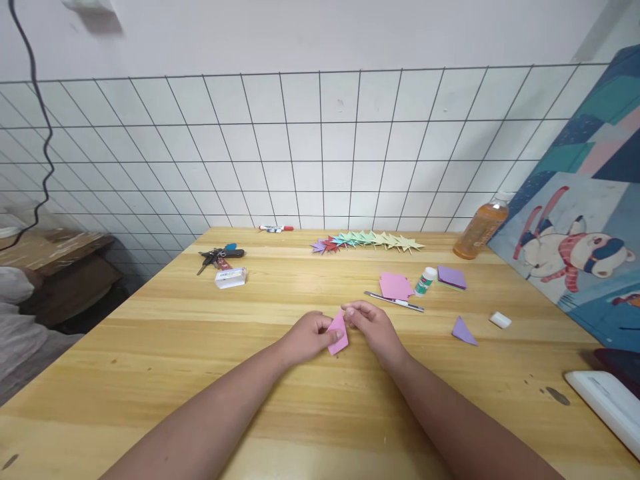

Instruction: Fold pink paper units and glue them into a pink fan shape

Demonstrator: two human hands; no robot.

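Observation:
My left hand (309,337) is closed on a small folded piece of pink paper (338,337), its thumb lying across the front. The paper comes to a point at the top and is held just above the wooden table (280,427). At that upper tip, the bent fingers of my right hand (374,328) pinch the paper's edge. Beyond my hands lie a stack of pink paper sheets (395,285) and a slim craft knife (395,301). A glue stick (425,281) leans or stands beside the pink stack; its exact contact is unclear.
Purple sheets (451,277), a folded purple triangle (464,331) and a white eraser (501,320) lie to the right. A row of folded paper pieces (367,240), a marker (276,229) and a bottle (483,227) are at the back. Keys (220,255) and a small box (231,277) sit left.

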